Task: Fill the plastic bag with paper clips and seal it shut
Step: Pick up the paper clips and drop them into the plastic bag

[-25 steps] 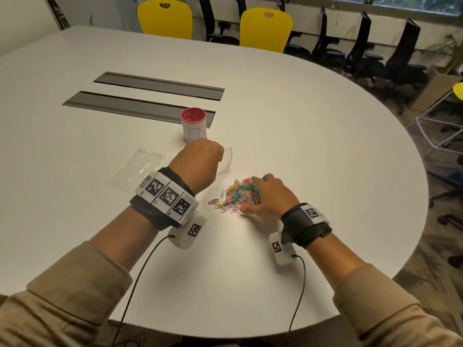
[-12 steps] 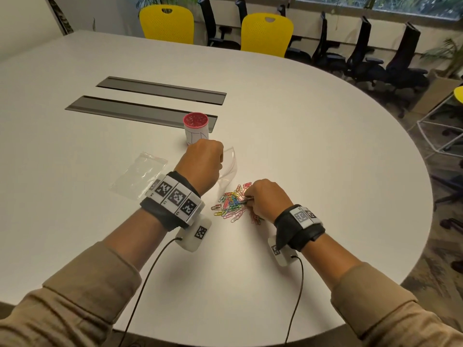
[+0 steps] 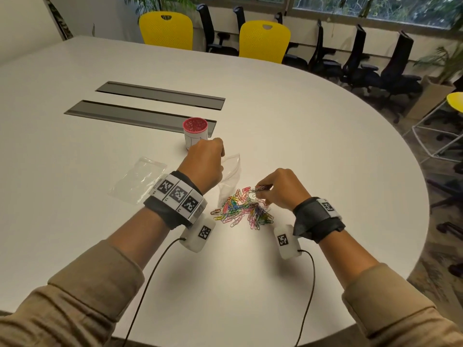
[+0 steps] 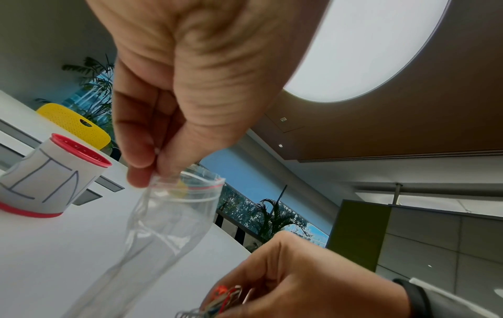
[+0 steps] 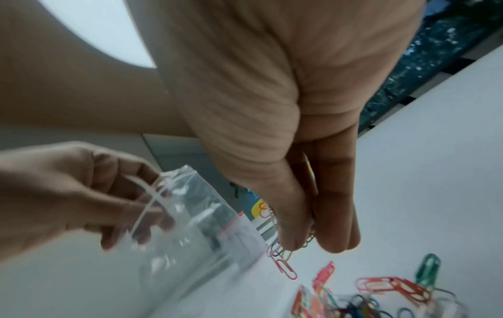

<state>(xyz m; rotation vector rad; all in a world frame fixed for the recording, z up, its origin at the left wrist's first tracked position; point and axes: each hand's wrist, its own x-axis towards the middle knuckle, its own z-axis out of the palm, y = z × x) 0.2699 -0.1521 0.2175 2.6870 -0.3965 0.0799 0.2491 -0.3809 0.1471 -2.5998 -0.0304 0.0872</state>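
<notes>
My left hand [image 3: 208, 164] pinches the rim of a clear zip bag [image 3: 231, 171] and holds it up off the white table [image 3: 325, 151], mouth open; the left wrist view shows the bag [image 4: 174, 215] hanging below the fingers. A heap of coloured paper clips [image 3: 240, 209] lies below the bag. My right hand [image 3: 278, 189] hovers just above the heap and pinches a small bunch of paper clips [image 3: 260, 188], seen between thumb and fingers in the right wrist view [image 5: 296, 245], close to the bag's [image 5: 196, 215] mouth.
A second clear bag [image 3: 137, 180] lies flat at the left. A red-rimmed white cup [image 3: 195, 132] stands behind my left hand, in front of two grey cable hatches [image 3: 140, 116]. Yellow and black chairs line the far side.
My right hand closed on some clips in the heap and lifted them toward the bag. My left hand raised the bag slightly.
</notes>
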